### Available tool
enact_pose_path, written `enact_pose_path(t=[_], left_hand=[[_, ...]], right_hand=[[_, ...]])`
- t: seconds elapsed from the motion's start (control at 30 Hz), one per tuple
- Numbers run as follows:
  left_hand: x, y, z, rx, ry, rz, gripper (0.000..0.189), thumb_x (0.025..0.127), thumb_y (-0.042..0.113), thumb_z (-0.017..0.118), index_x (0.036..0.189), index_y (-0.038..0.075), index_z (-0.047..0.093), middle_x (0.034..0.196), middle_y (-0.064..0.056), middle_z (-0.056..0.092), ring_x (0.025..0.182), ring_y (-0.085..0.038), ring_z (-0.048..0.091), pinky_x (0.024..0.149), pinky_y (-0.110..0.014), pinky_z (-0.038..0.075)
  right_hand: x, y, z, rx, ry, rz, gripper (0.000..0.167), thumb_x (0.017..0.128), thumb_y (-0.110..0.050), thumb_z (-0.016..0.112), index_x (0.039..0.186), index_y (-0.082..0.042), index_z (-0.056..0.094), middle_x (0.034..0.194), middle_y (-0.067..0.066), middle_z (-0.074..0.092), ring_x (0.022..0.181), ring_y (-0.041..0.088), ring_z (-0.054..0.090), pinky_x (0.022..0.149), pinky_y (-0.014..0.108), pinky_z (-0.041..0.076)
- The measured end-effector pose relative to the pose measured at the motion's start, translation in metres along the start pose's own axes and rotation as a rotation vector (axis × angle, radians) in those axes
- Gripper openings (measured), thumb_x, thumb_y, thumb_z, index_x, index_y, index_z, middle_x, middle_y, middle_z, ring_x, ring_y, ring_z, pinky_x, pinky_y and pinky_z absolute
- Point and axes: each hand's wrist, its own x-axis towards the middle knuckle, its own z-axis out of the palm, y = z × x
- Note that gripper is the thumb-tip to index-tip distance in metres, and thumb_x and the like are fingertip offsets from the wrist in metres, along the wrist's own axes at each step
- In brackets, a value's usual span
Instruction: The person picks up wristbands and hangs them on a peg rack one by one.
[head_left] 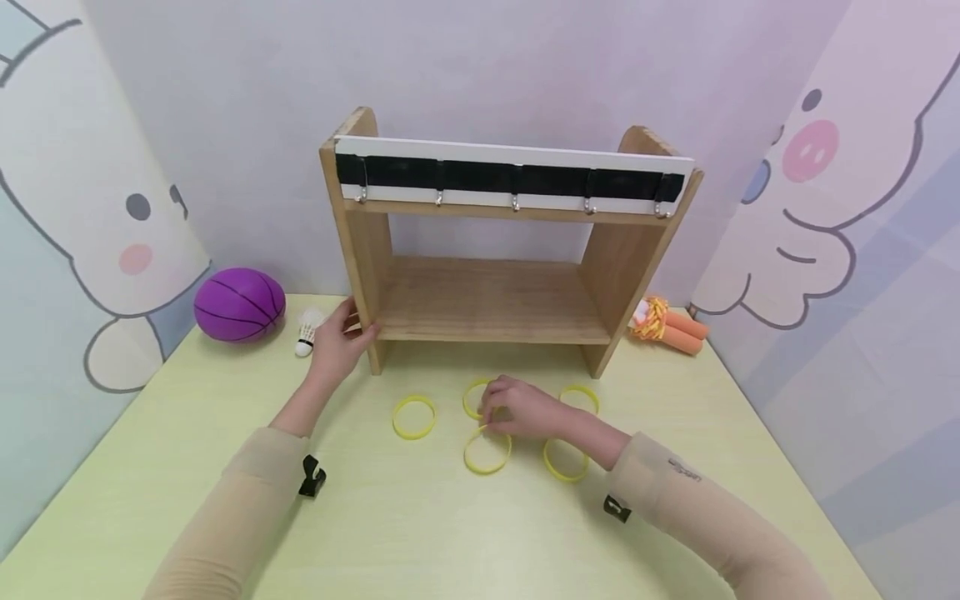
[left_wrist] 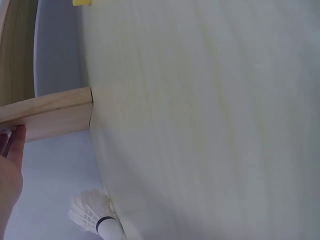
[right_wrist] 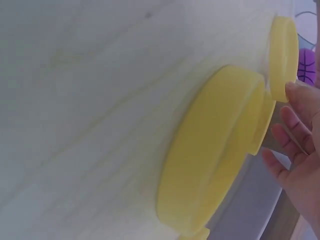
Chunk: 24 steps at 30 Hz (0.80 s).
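Observation:
My left hand [head_left: 336, 343] grips the lower left side panel of a wooden shelf unit [head_left: 495, 300], thumb at its front edge and fingers on the outer side. In the left wrist view, fingers [left_wrist: 16, 145] lie against that panel [left_wrist: 60, 117]. My right hand [head_left: 521, 407] is low over several yellow rings on the table. Its thumb overlaps the edge of the front middle ring [head_left: 467, 458], while the back middle ring [head_left: 467, 400] lies by the fingertips. The right wrist view shows the thumb right at a ring [right_wrist: 284, 57], with the fingers spread apart from it.
Another yellow ring [head_left: 396, 427] lies to the left and two [head_left: 555, 473] lie by the right forearm. A hook rail [head_left: 517, 179] spans the unit's top front. Left of it are a shuttlecock [head_left: 307, 332] and purple ball [head_left: 240, 304]; right, an orange bundle [head_left: 678, 332].

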Motion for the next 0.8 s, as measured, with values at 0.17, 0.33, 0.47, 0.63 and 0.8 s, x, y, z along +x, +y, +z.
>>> enact_pose_path(t=[0.17, 0.33, 0.47, 0.63, 0.8], left_hand=[[-0.001, -0.003, 0.002, -0.020, 0.011, -0.005, 0.051, 0.087, 0.001, 0.063, 0.133, -0.010, 0.043, 0.126, -0.030, 0.053, 0.112, -0.043, 0.055, 0.091, -0.047, 0.051], [0.007, -0.026, 0.005, -0.033, 0.010, -0.010, 0.052, 0.087, 0.007, 0.065, 0.134, -0.006, 0.044, 0.128, -0.027, 0.053, 0.114, -0.041, 0.055, 0.092, -0.045, 0.051], [0.010, -0.038, 0.007, -0.036, 0.010, -0.012, 0.054, 0.087, 0.013, 0.067, 0.135, -0.002, 0.046, 0.129, -0.023, 0.054, 0.114, -0.037, 0.056, 0.092, -0.041, 0.052], [0.010, -0.039, 0.008, -0.030, 0.010, -0.031, 0.054, 0.087, 0.015, 0.067, 0.135, 0.000, 0.046, 0.129, -0.022, 0.053, 0.116, -0.036, 0.055, 0.093, -0.042, 0.052], [0.011, -0.038, 0.007, -0.038, 0.012, -0.048, 0.055, 0.088, 0.013, 0.066, 0.136, 0.000, 0.044, 0.131, -0.022, 0.052, 0.118, -0.036, 0.054, 0.095, -0.043, 0.051]], right_hand=[[-0.001, -0.006, -0.009, 0.047, 0.021, 0.004, 0.003, 0.083, -0.019, 0.071, 0.083, -0.016, 0.069, 0.090, -0.010, 0.060, 0.092, 0.008, 0.054, 0.085, 0.022, 0.051], [-0.001, -0.013, -0.022, 0.130, 0.065, -0.010, 0.003, 0.083, -0.013, 0.070, 0.083, -0.015, 0.067, 0.084, -0.008, 0.062, 0.080, 0.011, 0.058, 0.072, 0.020, 0.054], [0.000, -0.021, -0.038, 0.186, 0.093, 0.022, 0.004, 0.083, -0.014, 0.070, 0.083, -0.016, 0.066, 0.080, -0.010, 0.063, 0.072, 0.007, 0.056, 0.060, 0.016, 0.052], [0.003, -0.031, -0.061, 0.227, 0.130, 0.090, 0.004, 0.085, -0.017, 0.070, 0.084, -0.018, 0.066, 0.076, -0.011, 0.063, 0.066, 0.003, 0.054, 0.055, 0.017, 0.051], [0.010, -0.043, -0.085, 0.296, 0.163, 0.151, 0.006, 0.084, -0.018, 0.071, 0.087, -0.017, 0.066, 0.078, -0.009, 0.062, 0.070, 0.007, 0.055, 0.057, 0.022, 0.053]])
